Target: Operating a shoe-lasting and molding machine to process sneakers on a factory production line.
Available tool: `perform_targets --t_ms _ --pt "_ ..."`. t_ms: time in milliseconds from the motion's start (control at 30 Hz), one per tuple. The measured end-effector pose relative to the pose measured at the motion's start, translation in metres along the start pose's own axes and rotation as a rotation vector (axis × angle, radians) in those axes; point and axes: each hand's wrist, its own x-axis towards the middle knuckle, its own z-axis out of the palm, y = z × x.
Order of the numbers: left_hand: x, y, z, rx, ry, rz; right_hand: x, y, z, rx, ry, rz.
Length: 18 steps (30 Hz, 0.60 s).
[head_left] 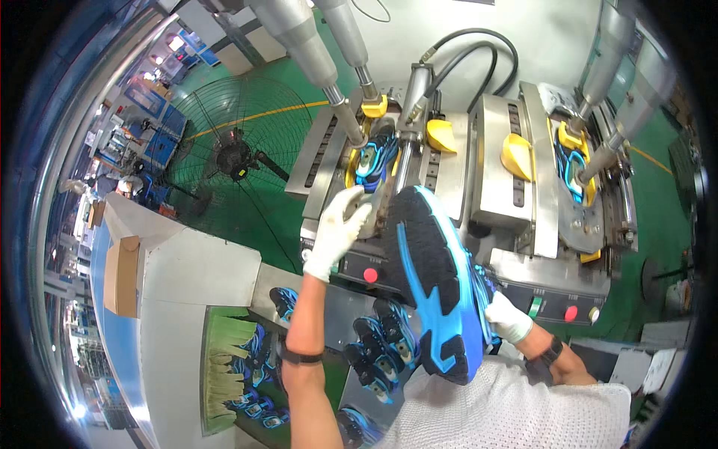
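My right hand, in a white glove, is closed on the upper of a sports shoe. The shoe's black and bright-blue outsole faces up, and its toe points toward the machine. My left hand, gloved too, reaches out with thumb and fingers apart and holds nothing. Just beyond its fingertips, a blue and black shoe sits in the left station of a metal press machine, under press rods. Another blue shoe stands clamped between yellow pads in the right station. The shoe in my hand hides part of the machine's front.
Several shoe uppers lie on a metal shelf below my arms. More hang or lie behind a green strip curtain at lower left. A large black fan stands beyond. Red buttons line the machine's front panel.
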Motion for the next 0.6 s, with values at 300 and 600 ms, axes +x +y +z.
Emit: perform_targets --t_ms 300,600 --pt "0.175 -0.127 0.116 0.526 0.073 -0.369 -0.059 -0.065 -0.013 0.079 0.121 -0.405" --pt "0.212 -0.088 0.023 0.616 -0.129 -0.466 -0.037 -0.038 -0.013 0.264 0.442 -0.300"
